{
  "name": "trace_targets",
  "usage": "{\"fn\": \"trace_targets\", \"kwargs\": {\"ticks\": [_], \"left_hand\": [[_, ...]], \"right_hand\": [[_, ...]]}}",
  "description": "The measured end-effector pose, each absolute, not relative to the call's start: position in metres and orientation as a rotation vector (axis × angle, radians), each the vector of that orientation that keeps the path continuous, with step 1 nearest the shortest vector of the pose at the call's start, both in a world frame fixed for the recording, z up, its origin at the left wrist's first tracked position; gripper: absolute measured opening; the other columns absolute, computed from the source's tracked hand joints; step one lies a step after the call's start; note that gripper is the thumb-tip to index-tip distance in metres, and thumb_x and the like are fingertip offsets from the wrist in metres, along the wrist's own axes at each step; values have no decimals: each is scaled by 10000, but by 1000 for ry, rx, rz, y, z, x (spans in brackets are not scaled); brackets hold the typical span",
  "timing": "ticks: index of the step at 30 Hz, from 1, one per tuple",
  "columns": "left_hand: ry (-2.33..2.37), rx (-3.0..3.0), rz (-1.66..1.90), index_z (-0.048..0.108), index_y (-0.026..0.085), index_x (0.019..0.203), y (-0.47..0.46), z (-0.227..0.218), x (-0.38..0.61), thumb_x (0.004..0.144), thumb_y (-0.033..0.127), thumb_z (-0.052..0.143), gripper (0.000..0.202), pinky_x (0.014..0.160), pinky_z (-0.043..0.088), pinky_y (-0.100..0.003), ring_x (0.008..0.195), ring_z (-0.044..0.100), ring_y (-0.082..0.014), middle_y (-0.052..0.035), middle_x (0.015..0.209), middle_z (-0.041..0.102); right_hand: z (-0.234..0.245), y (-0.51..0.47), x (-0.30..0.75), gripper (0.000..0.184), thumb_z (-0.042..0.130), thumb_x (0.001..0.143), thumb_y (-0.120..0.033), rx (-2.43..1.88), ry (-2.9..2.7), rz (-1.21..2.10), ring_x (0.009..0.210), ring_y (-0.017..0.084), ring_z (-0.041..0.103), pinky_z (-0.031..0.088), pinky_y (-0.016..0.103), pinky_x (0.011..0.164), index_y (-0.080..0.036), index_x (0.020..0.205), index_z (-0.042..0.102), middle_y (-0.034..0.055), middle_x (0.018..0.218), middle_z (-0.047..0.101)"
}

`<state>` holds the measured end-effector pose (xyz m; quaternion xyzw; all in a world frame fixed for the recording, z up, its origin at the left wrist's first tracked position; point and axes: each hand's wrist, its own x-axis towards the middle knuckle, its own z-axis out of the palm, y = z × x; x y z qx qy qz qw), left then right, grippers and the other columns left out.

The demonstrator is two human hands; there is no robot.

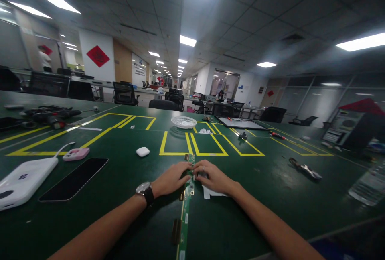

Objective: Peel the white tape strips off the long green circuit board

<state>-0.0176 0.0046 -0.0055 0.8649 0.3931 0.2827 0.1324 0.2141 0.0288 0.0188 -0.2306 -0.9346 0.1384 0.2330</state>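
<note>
A long, narrow green circuit board [185, 216] lies on the green table, running from the near edge of the view up between my hands. Brown flex connectors stick out along its left side. My left hand [171, 179], with a watch [144, 191] on its wrist, has its fingers closed on the left edge of the board's far part. From the other side my right hand [212, 177], wearing a ring, grips the same part with bent fingers. White paper [212, 192] lies partly under my right hand. The fingertips cover some of the board.
On the left are a white power bank [30, 179], a black phone [75, 179], a pink case [76, 154] and a white earbud case [142, 151]. A white basket [183, 122] stands ahead. To the right lie a metal tool [305, 169] and a plastic bottle [368, 183].
</note>
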Motion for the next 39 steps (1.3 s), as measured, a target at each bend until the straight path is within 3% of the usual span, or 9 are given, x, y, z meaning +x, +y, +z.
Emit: {"fn": "trace_targets", "kwargs": {"ticks": [3, 9, 17, 25, 32, 39], "left_hand": [[1175, 2312, 1051, 596, 209, 1206, 13, -7, -22, 980, 286, 435, 288, 1084, 411, -384, 1243, 543, -220, -82, 1322, 605], [1326, 2121, 1248, 578, 181, 1212, 26, -5, -34, 958, 304, 401, 333, 1030, 448, -431, 1170, 583, -251, -97, 1248, 641], [1385, 2270, 1121, 586, 163, 1210, 28, -5, -47, 977, 315, 381, 346, 1057, 410, -436, 1190, 556, -259, -118, 1253, 625], [1310, 2827, 805, 586, 219, 1176, 10, -6, -29, 978, 223, 483, 223, 1034, 387, -455, 1215, 507, -262, -65, 1279, 597], [1322, 2837, 760, 569, 214, 1183, 8, -4, -28, 985, 203, 482, 216, 997, 402, -437, 1145, 538, -244, -58, 1220, 607], [1337, 2833, 715, 576, 209, 1181, 6, -3, -27, 988, 209, 485, 213, 979, 413, -438, 1123, 542, -247, -64, 1190, 616]], "right_hand": [[26, 25, 212, 290, 504, 947, -154, -585, -2630, 384, 1239, 176, 513, 383, 350, 1069, -219, 1193, 643, 72, 1324, 589], [23, 41, 215, 407, 412, 947, -129, -661, -2785, 179, 1229, 169, 528, 344, 332, 1087, -217, 1287, 618, 51, 1338, 604], [12, 85, 269, 428, 324, 992, -332, -1707, -2397, -173, 1202, 272, 499, 302, 476, 1041, -256, 1249, 657, 100, 1253, 624], [17, 72, 256, 568, 230, 989, -488, -2006, -2185, -92, 1227, 348, 467, 282, 563, 1014, -204, 1195, 677, 162, 1292, 579], [7, 67, 245, 686, 234, 964, -574, -2036, -2183, -81, 1317, 381, 388, 196, 587, 1065, -116, 1389, 516, 230, 1422, 466], [4, 62, 248, 796, 243, 924, -663, -2060, -2200, 54, 1424, 382, 242, 133, 640, 1096, -122, 1494, 366, 203, 1552, 310]]}}
